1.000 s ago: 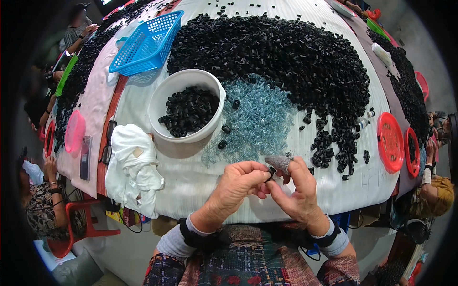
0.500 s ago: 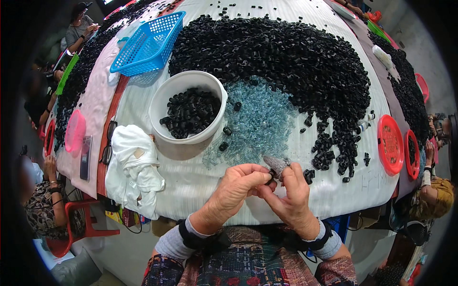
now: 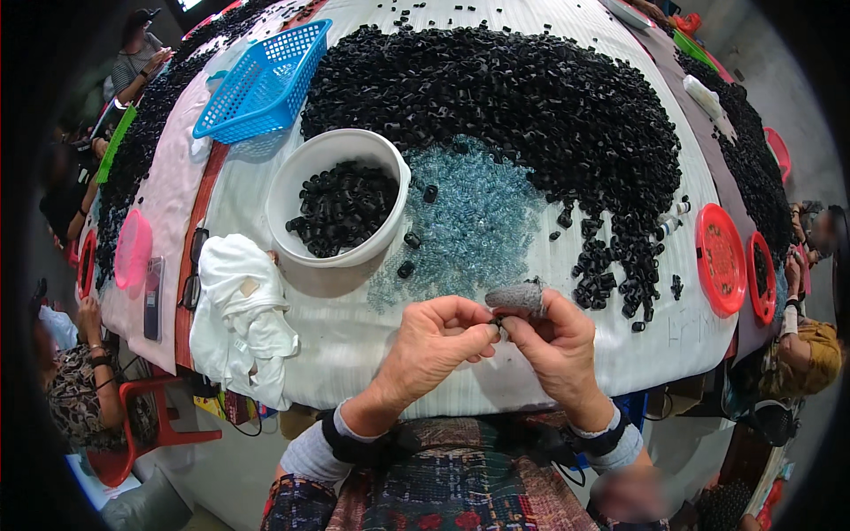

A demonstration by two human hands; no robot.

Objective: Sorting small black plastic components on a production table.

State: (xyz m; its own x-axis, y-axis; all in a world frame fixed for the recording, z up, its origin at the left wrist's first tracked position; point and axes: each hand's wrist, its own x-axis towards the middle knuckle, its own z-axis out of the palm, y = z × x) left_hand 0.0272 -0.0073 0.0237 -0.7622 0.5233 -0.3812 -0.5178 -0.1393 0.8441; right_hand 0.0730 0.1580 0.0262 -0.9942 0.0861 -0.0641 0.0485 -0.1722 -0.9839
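My left hand (image 3: 432,350) and my right hand (image 3: 560,358) meet over the table's front edge. Their thumbs and fingers pinch a small black plastic piece (image 3: 497,324), mostly hidden between the fingertips. A grey cloth finger cover (image 3: 515,298) sits on a finger of my right hand. Just beyond the hands spreads a patch of small clear bluish springs or coil-like bits (image 3: 474,208), with a few black pieces lying on it. A large heap of black plastic pieces (image 3: 496,88) covers the table behind. To the left, a white bucket (image 3: 276,212) holds more black pieces.
A blue plastic basket (image 3: 232,124) stands at the back left. White cloth (image 3: 239,283), glasses (image 3: 191,270) and a phone (image 3: 154,299) lie at the left. A red lid (image 3: 722,261) rests at the right. Other people sit at neighbouring tables on both sides.
Both hands have turned slightly and the fingertips have drawn together around the black piece. The grey-covered finger now lies more level. The whole view has shifted a little.
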